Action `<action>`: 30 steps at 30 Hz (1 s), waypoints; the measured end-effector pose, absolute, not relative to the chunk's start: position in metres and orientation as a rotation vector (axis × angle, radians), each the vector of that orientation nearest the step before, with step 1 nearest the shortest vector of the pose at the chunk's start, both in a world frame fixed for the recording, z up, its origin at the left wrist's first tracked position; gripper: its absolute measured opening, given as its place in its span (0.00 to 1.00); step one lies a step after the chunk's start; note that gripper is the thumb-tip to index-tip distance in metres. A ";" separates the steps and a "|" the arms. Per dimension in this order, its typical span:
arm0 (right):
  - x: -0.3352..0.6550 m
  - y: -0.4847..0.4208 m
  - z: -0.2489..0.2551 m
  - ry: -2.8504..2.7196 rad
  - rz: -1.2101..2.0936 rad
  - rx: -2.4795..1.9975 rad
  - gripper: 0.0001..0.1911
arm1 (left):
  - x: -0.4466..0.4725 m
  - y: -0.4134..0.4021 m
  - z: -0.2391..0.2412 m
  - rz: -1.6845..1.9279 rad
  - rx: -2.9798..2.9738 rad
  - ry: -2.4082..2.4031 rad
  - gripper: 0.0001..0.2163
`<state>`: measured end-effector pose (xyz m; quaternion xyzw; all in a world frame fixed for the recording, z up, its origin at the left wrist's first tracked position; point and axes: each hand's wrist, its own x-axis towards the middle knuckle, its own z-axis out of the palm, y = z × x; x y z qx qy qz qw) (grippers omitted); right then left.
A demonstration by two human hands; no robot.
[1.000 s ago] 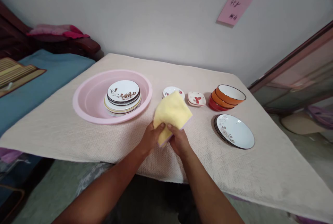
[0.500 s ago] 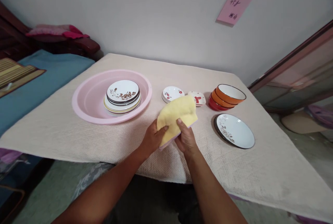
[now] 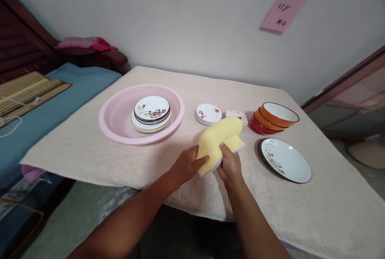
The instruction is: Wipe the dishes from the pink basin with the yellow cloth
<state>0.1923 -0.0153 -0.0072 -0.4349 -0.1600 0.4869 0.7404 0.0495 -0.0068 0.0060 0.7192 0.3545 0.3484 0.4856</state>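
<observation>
Both hands grip a yellow cloth [image 3: 216,142] with a purple edge, held above the front of the table. My left hand [image 3: 189,164] pinches its left end, thumb on top. My right hand [image 3: 231,166] closes on its lower right part, thumb on top. The cloth bulges in a rounded shape; whether something is inside it I cannot see. Behind it stand a stack of small flowered plates [image 3: 209,113] and small square dishes [image 3: 233,113], partly covered by the cloth. To the left, a pink basin [image 3: 110,128] contains a stack of plates [image 3: 152,108].
Orange and red bowls [image 3: 270,118] are stacked, tilted, at the right. In front of them lie large dark-rimmed plates [image 3: 287,160]. A cream cloth covers the table [image 3: 99,166]. The wall behind bears a pink note [image 3: 284,12]. Left of the table is a blue-covered seat [image 3: 87,80].
The camera view has shifted, so the scene sits further right and slightly lower. The cloth has folded over more in my hands, its right corner now sticking out as a flap.
</observation>
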 end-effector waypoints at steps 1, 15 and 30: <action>0.192 -0.015 -0.008 -0.346 1.061 -0.963 0.25 | 0.048 -0.006 0.006 0.820 1.795 0.880 0.15; 0.194 -0.014 -0.008 -0.328 1.001 -1.017 0.29 | 0.020 -0.007 0.004 0.730 2.187 0.954 0.17; 0.233 -0.024 -0.003 -0.269 0.898 -1.119 0.25 | -0.055 0.046 0.087 1.146 1.759 1.456 0.17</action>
